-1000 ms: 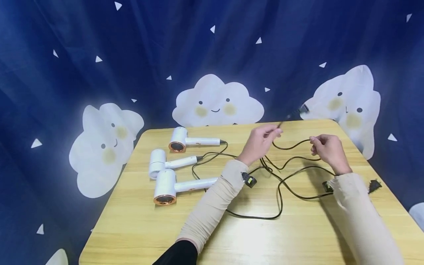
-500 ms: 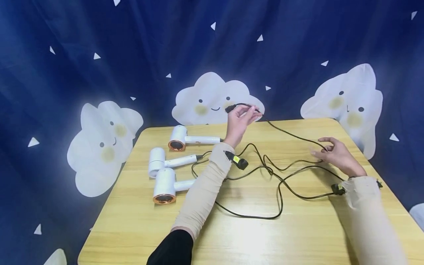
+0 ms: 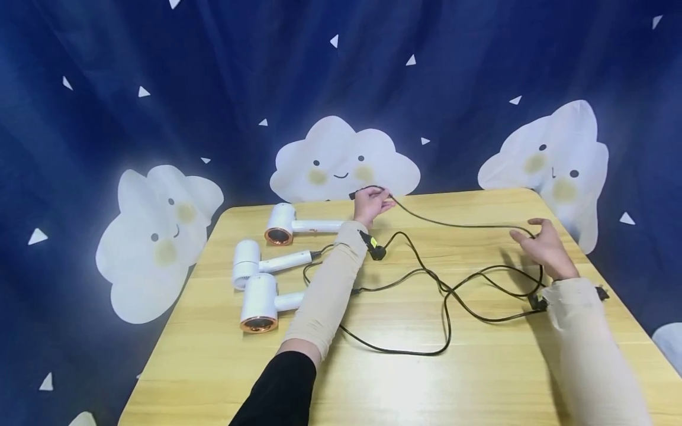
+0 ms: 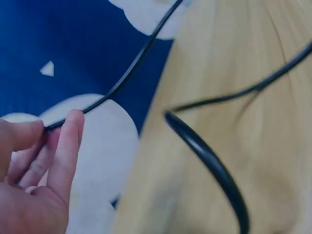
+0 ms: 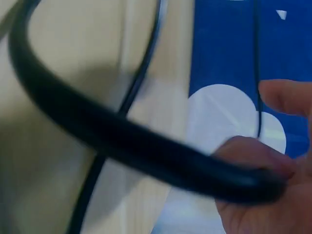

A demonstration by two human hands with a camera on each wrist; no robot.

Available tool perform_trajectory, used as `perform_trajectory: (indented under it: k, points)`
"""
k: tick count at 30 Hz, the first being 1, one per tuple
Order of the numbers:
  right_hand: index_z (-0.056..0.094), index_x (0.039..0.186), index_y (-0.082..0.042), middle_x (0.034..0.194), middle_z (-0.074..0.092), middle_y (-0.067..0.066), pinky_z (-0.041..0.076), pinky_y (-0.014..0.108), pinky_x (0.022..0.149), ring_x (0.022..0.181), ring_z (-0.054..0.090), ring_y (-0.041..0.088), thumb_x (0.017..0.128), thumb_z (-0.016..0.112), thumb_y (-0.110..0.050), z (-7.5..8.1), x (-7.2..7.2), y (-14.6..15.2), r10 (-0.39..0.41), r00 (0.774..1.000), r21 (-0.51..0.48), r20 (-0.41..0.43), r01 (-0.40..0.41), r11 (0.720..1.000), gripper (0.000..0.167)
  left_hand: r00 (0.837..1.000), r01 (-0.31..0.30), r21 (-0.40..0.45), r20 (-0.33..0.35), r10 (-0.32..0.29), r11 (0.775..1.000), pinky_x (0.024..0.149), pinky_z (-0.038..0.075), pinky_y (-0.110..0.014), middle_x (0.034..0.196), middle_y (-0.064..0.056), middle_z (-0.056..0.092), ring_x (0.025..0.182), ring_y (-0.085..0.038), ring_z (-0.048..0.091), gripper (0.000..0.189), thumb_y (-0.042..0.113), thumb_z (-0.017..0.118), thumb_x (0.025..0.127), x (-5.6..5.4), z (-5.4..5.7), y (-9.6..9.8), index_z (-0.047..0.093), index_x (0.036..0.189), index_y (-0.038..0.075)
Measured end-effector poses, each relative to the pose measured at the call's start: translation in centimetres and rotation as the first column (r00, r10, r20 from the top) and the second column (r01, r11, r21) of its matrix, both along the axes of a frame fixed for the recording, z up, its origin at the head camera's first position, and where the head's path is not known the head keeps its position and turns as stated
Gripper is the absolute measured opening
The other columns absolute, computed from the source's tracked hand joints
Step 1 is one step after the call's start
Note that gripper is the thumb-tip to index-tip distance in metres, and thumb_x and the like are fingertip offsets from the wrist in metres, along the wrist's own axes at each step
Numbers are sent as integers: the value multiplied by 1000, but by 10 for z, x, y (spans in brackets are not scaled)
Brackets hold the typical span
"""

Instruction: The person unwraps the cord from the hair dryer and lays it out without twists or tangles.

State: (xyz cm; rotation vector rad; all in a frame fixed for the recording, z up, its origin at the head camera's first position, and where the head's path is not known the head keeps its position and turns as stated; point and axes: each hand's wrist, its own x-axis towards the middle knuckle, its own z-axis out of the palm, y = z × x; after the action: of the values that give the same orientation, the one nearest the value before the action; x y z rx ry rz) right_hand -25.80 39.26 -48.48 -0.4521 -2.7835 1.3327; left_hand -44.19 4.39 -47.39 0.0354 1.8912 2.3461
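My left hand (image 3: 369, 207) is raised at the table's far edge and pinches a black power cord (image 4: 129, 73) between thumb and fingers. The cord's dark end (image 3: 356, 194) pokes out to the left of that hand. From there the cord stretches across to my right hand (image 3: 549, 248), whose thumb and forefinger stand apart. In the right wrist view the cord (image 5: 257, 53) runs through the gap between them, and a thick blurred stretch of it bends past the thumb (image 5: 243, 156). Three white hair dryers (image 3: 259, 302) lie left of my left forearm, which hides part of the front one's handle.
Other black cords (image 3: 447, 290) cross in loops over the middle and right of the wooden table (image 3: 405, 390). A black plug (image 3: 602, 293) lies near the right edge. A blue curtain (image 3: 341, 71) with clouds hangs behind the table.
My left hand has swung left with the cord's end and come lower, drawing the cord out. My right hand has gone from pinching the cord to a parted thumb and forefinger, slightly further right.
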Motion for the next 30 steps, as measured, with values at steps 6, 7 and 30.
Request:
perform_trajectory:
  k: [6,7,30]
  points:
    - [52,138,17,132,54,47,52,58,84,109,60,56,108,40,-20,-15,0,-1,107,994,227,-23,-99,969,49,985,11,-111,173,8,994,81,63,-34,108,-32,73,71,-25,78,23,1,66,97,-1,-27,-7,70,117,-12]
    - [52,138,18,135,51,47,50,62,88,113,57,58,107,40,-16,-16,-1,-2,113,993,233,-13,-107,966,47,981,10,-108,195,12,994,83,63,-34,109,-32,73,76,-29,79,24,0,66,97,0,-29,-9,70,118,-12]
    - [31,147,25,143,33,53,30,75,106,132,30,69,109,41,-36,35,4,-4,159,987,309,-5,-150,939,73,947,-60,-725,-258,-190,686,109,49,-48,149,-9,56,131,-30,59,52,49,54,105,70,32,-130,59,144,15]
